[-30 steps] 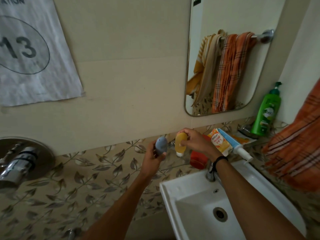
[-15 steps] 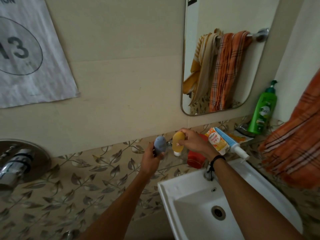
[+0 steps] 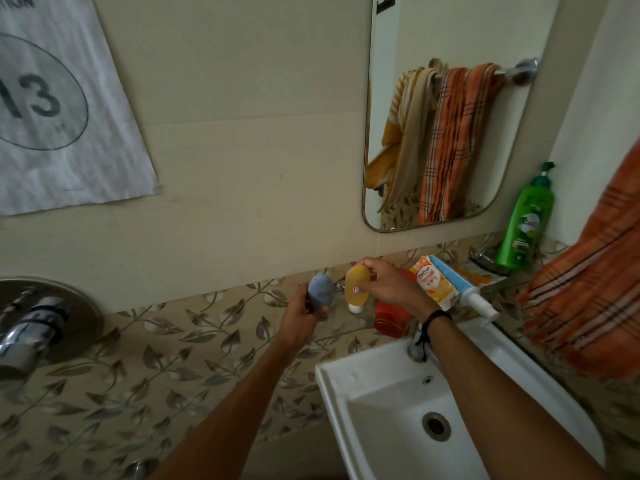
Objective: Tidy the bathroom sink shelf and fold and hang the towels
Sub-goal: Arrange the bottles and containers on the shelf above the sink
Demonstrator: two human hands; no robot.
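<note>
Both arms reached forward to the wall left of the sink [image 3: 346,382]. The left hand [image 3: 301,315] was closed round a grey bottle [image 3: 320,289], base up, thumb across its front. The right hand [image 3: 388,284] pinched a yellow bottle [image 3: 356,287] near its upturned base, white cap pointing down. The two bottles hung just beside each other. On the shelf right of the grip lay one red jar [image 3: 391,317], one orange box [image 3: 434,284], one tube [image 3: 464,289] and one green pump bottle [image 3: 526,220]. One orange towel [image 3: 595,289] hung at the right.
</note>
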